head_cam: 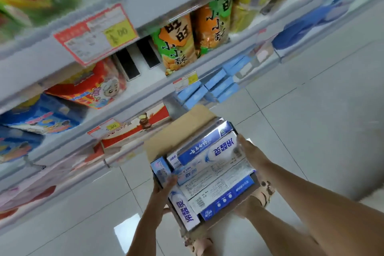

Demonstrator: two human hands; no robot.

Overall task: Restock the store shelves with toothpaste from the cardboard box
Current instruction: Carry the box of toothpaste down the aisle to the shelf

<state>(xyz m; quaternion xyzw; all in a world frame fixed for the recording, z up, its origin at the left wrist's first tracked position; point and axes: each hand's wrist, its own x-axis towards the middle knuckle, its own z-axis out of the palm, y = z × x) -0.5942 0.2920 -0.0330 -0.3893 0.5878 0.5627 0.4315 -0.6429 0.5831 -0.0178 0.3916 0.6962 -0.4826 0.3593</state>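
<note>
Store shelves (133, 108) fill the left side and slant away to the upper right. They hold blurred snack bags (176, 45), red and blue packs, and price tags (95, 33) clipped to the shelf edges. Further along, on a low shelf, sits a stack of pale blue toothpaste cartons (209, 87). Just below that stack, the cardboard box (187, 124) is held off the tiled floor (311, 89) between both hands, with its far flap open toward the shelves. The left hand (164, 187) grips the box's left wall. Its thumb is hooked over the rim beside a small upright carton, and its fingers are out of sight underneath. The box is packed to the top with blue-and-white toothpaste boxes (214, 164), which lie flat and crosswise between the two hands. The right hand (252, 149) presses against the right wall with its fingers stretched forward along the rim, touching the nearest toothpaste box. Patterned sandals (265, 193) show below the box.
</note>
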